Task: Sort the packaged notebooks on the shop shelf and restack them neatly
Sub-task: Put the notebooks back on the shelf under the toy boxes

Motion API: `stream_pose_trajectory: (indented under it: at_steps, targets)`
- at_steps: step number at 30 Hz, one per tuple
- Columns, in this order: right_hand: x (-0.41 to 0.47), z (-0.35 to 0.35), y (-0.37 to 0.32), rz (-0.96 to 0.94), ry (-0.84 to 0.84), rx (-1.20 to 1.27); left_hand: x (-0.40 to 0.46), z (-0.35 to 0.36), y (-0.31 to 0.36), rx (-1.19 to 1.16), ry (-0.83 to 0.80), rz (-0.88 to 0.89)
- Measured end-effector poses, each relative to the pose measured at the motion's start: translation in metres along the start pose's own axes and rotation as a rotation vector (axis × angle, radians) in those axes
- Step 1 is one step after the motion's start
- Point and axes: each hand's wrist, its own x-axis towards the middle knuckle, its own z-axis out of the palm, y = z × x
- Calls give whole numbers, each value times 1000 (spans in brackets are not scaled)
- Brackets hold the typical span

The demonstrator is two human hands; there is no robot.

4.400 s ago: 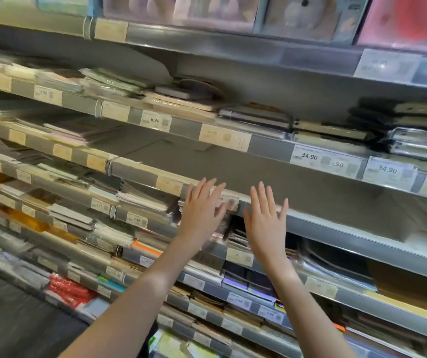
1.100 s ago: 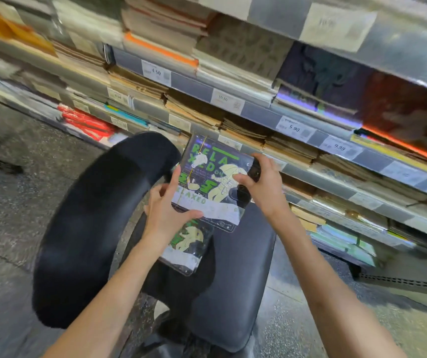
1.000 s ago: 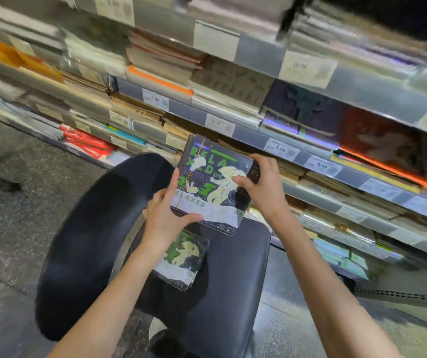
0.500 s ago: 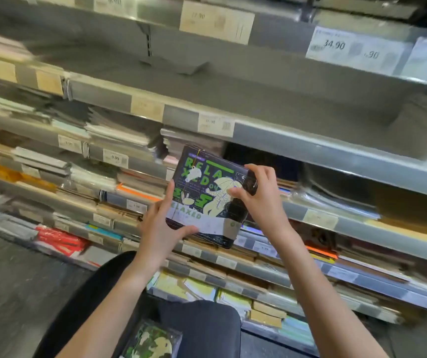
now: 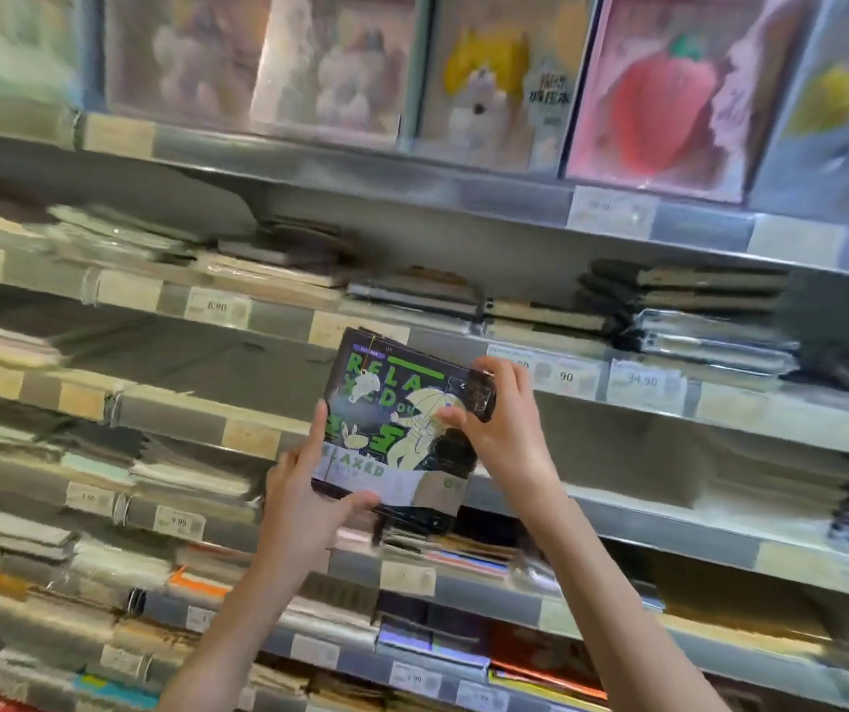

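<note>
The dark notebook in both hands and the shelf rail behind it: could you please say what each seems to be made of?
Notebook: likely a printed card cover sealed in clear glossy plastic film, judging by the shiny glare and wrinkled wrap at its lower edge. Shelf rail: apparently grey painted or brushed metal, with a dull, even sheen; blur leaves the finish uncertain.

The dark notebook pack [image 5: 397, 434] wears glossy clear plastic wrap that catches glare. The shelf rails [image 5: 669, 526] look like smooth, dull grey metal, carrying matt paper price tags [image 5: 643, 381]. Stacked notebooks [image 5: 710, 346] above gleam in shiny film.
</note>
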Motion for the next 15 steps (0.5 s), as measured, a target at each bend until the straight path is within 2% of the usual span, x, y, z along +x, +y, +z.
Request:
stream_pose_trajectory:
  at_steps: [9, 15]
  targets:
    - [89, -25, -35, -156, 140, 13, 68, -17, 63, -50, 56, 80]
    - [128, -12, -35, -131, 142, 11, 100, -19, 80, -31, 16, 51]
